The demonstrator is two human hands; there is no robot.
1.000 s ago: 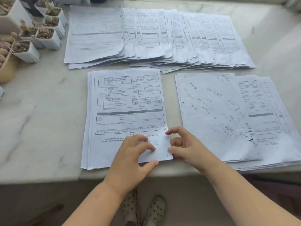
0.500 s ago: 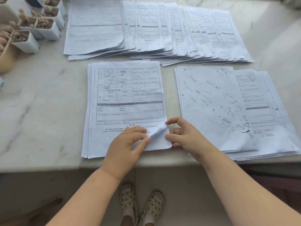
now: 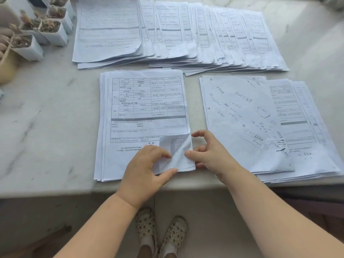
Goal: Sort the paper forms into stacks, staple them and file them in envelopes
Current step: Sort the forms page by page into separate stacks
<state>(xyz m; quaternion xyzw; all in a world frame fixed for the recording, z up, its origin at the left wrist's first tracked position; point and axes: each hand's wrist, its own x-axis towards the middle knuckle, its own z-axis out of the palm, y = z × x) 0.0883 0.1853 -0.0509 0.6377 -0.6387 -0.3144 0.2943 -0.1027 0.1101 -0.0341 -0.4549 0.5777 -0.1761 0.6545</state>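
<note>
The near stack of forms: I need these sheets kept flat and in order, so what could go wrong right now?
1. The left hand has curled the top form's corner over; pressed down, it could crease.
2. The near stack reaches the counter's front edge; a tug might slide sheets off.

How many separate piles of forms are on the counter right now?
3: the fanned row along the back, the near stack under both hands, and the scribbled-on pile to its right. More may lie outside the frame.
</note>
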